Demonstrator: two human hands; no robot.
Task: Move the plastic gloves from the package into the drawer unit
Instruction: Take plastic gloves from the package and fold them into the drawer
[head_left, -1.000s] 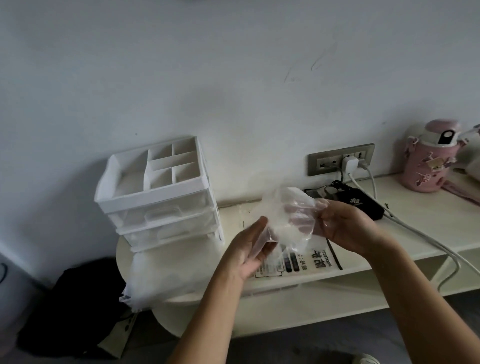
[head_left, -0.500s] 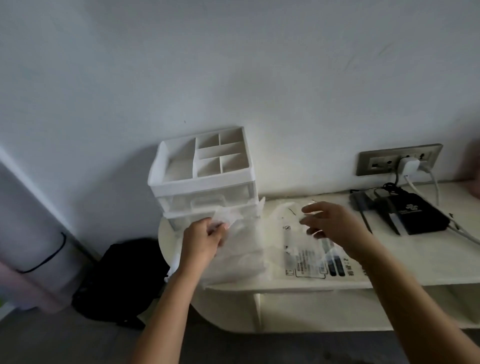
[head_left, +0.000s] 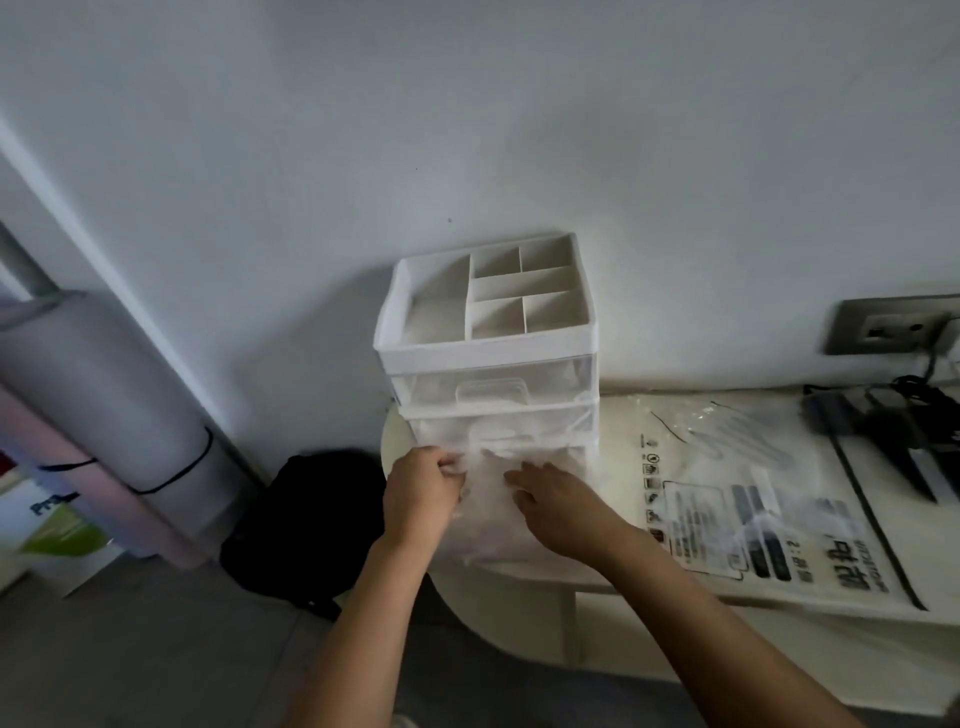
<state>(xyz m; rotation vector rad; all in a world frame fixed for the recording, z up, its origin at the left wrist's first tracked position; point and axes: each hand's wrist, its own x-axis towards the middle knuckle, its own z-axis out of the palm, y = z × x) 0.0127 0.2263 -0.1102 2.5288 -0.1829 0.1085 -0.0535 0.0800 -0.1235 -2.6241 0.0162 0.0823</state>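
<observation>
Black bag (head_left: 306, 525) left of drawer unit (head_left: 488, 364), package (head_left: 753, 499) right

The fingertips of the left hand (head_left: 421, 493) are buried in the crumpled plastic gloves (head_left: 488, 530); that heap hides the lower front of the drawer unit (head_left: 488, 376); the wall socket (head_left: 883, 327) runs off the right edge; the small print on the package (head_left: 753, 499) is too blurred to read.

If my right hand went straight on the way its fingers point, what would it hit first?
Probably the heap of thin clear plastic gloves under the right hand, then the lower drawer front of the white plastic drawer unit; depth is unclear.
</observation>
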